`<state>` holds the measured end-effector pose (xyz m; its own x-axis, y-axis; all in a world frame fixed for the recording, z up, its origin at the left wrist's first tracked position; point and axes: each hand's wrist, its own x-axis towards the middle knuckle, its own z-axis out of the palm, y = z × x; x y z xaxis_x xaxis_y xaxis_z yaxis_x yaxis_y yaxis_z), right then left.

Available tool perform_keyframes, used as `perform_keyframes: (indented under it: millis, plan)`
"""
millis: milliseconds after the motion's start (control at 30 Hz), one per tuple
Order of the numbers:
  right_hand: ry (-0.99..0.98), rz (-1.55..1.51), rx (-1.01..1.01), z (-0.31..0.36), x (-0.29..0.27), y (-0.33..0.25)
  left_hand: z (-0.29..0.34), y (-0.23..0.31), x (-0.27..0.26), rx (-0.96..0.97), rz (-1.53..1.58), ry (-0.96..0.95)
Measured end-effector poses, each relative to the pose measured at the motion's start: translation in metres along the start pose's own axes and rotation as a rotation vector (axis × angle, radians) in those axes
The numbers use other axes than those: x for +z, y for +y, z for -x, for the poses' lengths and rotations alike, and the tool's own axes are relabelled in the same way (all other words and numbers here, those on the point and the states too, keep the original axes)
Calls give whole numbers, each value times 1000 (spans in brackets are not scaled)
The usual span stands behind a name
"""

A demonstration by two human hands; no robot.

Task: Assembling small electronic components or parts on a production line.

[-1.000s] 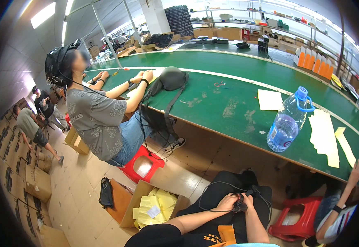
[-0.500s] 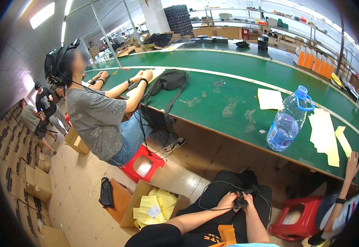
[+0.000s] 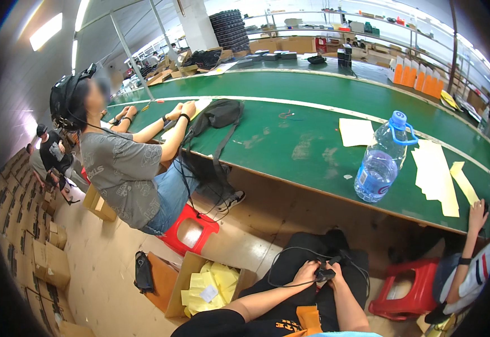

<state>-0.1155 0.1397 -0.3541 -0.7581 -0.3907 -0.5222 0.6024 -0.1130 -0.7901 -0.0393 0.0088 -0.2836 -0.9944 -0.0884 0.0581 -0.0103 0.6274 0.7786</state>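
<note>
Probably light and stiff, the black gadget (image 3: 326, 274), lower centre of frame, sits clasped between my left hand (image 3: 305, 273) and right hand (image 3: 336, 273), best gripped round its body.

Above dark trousers (image 3: 312, 241), the person's left grip (image 3: 305, 272) and right grip (image 3: 335, 272) close around a small black object (image 3: 324, 274), its details too small to tell; a black cable (image 3: 292, 285) loops beside it. Left of the lap, an open carton (image 3: 176, 295) holds crumpled yellow sheets (image 3: 207, 286). A red stool (image 3: 396, 306) stands to the right. On the green surface (image 3: 267, 151), a blue-capped bottle (image 3: 376, 168), part full, stands upright between a pale sheet (image 3: 355, 132) and a stack of yellow paper (image 3: 436, 182). Farther left, a co-worker in a grey shirt (image 3: 124, 180) sits beside a dark bag (image 3: 217, 118) on the same surface.
</note>
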Motion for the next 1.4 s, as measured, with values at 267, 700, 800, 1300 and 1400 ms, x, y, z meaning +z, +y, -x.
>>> perform_keyframes:
  millis: [267,700,800,1300,1400]
  plan:
    - [-8,18,-22,9,8,-9,1,4,-2,59,-7,34]
    - [43,-46,86,0,4,-5,0,1,-3,77,-7,-29]
    - [21,-81,103,-2,2,-4,0,-2,0,103,-17,-8]
    - [-3,-68,47,1,2,-6,-2,-7,1,115,1,-40]
    - [39,-39,46,-3,0,-2,-1,-5,2,159,14,7]
